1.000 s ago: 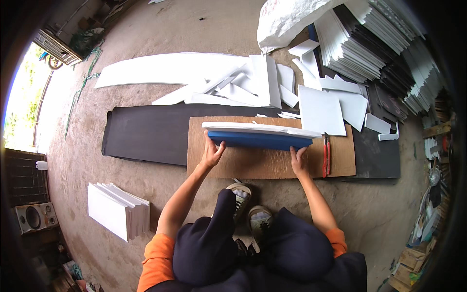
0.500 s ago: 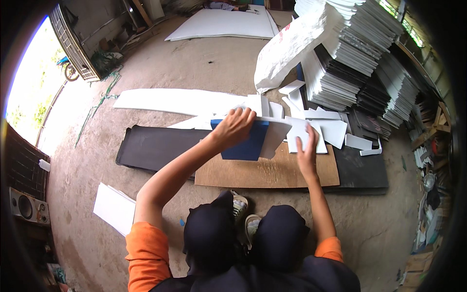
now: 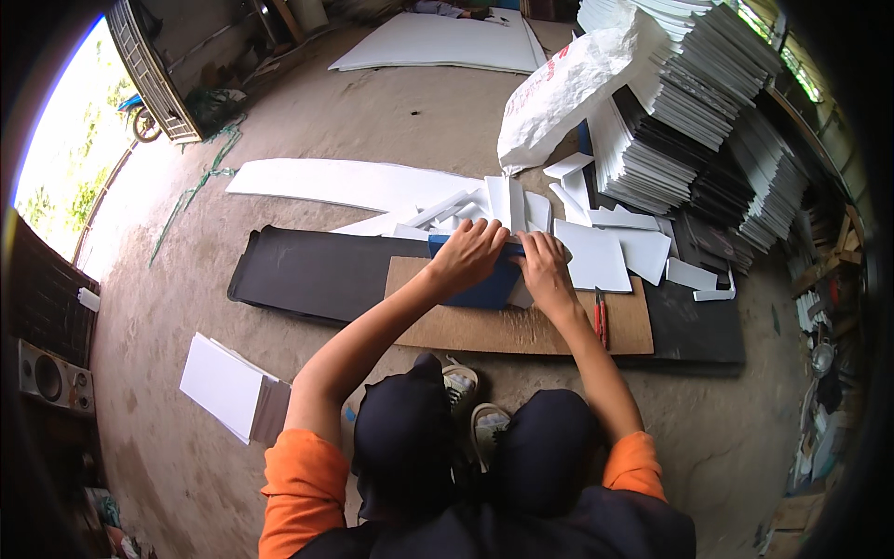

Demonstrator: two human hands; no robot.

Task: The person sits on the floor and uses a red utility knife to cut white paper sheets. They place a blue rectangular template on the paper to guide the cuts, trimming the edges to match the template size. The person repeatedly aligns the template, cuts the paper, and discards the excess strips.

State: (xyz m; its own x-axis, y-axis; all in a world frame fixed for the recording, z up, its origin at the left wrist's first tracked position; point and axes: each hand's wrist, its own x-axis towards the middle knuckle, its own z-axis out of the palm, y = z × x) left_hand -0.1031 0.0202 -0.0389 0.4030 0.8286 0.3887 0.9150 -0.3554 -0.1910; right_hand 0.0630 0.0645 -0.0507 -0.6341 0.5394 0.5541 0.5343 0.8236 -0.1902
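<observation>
My left hand [image 3: 468, 253] has its fingers wrapped over the upper edge of a blue panel [image 3: 486, 287], held tilted above a brown board [image 3: 456, 326]. My right hand [image 3: 547, 265] grips the same upper edge close beside it, thumb toward the left hand. A pale grey sheet [image 3: 521, 296] shows behind the panel, partly hidden by my right hand. To the right of my right wrist, a red cutter knife [image 3: 602, 321] lies on the brown board. Just beyond it a flat white sheet [image 3: 593, 259] rests against the board's far edge.
A long black slab [image 3: 307, 278] lies under the brown board. White offcuts [image 3: 442, 210] are heaped beyond, near a white sack [image 3: 568, 88] and tall stacks of sheets [image 3: 684, 102]. White sheets [image 3: 222, 387] lie on the floor at left. Part of another person [image 3: 447, 9] shows at the far edge.
My right hand has let go of the white sheet, which now lies to the right, and has moved left onto the blue panel's edge. The red cutter knife has come into view.
</observation>
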